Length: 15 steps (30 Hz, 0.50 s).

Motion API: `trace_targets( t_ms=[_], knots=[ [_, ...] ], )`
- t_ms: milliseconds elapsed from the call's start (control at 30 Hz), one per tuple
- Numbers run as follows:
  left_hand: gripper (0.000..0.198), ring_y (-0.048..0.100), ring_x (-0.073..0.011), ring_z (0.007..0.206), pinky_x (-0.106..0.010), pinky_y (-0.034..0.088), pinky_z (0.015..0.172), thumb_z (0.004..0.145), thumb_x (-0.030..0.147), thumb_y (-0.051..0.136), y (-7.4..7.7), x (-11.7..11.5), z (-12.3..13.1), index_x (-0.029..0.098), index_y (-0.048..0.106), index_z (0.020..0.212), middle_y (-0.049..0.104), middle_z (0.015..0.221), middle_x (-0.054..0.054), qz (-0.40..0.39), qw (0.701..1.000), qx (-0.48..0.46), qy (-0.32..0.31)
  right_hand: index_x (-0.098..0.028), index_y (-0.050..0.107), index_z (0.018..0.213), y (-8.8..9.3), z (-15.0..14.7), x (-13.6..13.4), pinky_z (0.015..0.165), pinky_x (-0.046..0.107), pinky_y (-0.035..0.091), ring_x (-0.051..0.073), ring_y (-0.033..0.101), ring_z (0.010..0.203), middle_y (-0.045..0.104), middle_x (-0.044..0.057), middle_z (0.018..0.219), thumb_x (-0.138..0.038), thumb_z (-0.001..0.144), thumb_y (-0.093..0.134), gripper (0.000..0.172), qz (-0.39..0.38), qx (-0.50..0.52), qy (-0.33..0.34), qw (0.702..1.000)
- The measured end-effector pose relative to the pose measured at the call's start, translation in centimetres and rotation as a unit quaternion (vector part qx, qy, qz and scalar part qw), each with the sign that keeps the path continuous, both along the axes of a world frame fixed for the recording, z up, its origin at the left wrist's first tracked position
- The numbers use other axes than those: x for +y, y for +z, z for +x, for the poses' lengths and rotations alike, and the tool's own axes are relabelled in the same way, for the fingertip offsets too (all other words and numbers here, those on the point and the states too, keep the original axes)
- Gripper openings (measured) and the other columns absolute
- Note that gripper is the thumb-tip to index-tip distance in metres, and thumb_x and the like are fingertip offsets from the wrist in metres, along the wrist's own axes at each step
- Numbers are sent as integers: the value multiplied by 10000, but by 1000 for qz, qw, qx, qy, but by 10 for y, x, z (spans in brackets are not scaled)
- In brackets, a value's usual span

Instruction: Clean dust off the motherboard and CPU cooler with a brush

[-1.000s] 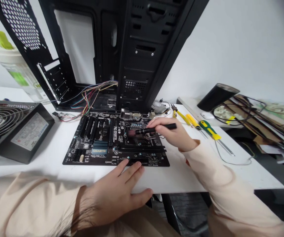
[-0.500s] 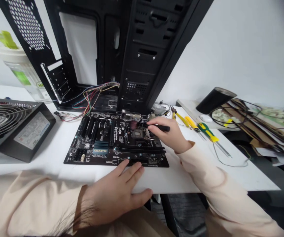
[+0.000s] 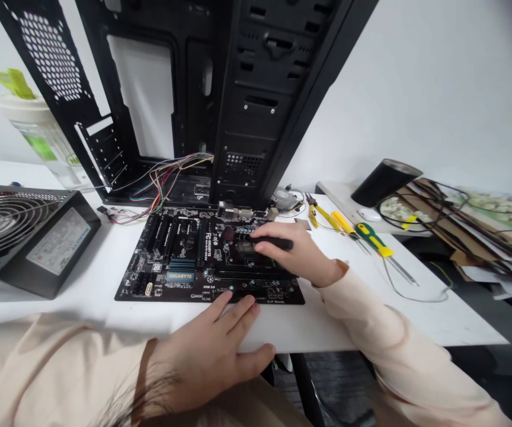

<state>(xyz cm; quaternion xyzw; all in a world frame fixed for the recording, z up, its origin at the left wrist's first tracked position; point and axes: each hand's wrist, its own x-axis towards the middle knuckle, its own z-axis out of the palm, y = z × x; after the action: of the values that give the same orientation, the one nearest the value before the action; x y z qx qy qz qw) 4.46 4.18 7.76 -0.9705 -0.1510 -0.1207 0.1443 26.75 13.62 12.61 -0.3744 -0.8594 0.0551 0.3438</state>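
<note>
A black motherboard (image 3: 200,280) marked GIGABYTE lies flat on the white table. My right hand (image 3: 298,252) is closed around the black handle of a soft brush (image 3: 279,242). Its dark reddish bristles touch or hover just over the board beside the processor socket (image 3: 245,245), which my fingers partly cover. Spread flat, my left hand (image 3: 211,350) has its fingertips on the board's near edge and its thumb over the table edge; nothing is held in it.
Behind the board stands an open black computer case (image 3: 249,133) with loose coloured wires (image 3: 162,178). A power supply (image 3: 38,237) sits left, near a bottle (image 3: 45,136). On the right lie pliers (image 3: 320,214), screwdrivers (image 3: 374,238) and a black cup (image 3: 384,181).
My right hand has moved the brush left and slightly towards me across the board. The left hand stays at the near edge. The camera view has shifted slightly.
</note>
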Motion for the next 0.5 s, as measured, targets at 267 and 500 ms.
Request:
trace_targets(
  t_ms=[267, 500],
  knots=[
    [333, 506, -297, 1223, -481, 169, 1045, 942, 330, 402, 1, -2, -1, 312, 510, 1256, 539, 1307, -140, 6, 1000, -6, 1, -177, 660, 961, 2, 0, 0, 791, 320, 537, 173, 669, 857, 724, 61, 909, -291, 882, 564, 168, 73, -32, 16, 997],
    [348, 503, -290, 1224, -476, 192, 1043, 920, 350, 450, 0, 0, 1, 314, 509, 1261, 545, 1306, -129, 9, 1000, -7, 5, -178, 661, 955, -2, 3, 4, 849, 389, 491, 202, 664, 885, 724, 76, 938, -326, 890, 547, 198, 83, -56, -56, 993]
  ],
)
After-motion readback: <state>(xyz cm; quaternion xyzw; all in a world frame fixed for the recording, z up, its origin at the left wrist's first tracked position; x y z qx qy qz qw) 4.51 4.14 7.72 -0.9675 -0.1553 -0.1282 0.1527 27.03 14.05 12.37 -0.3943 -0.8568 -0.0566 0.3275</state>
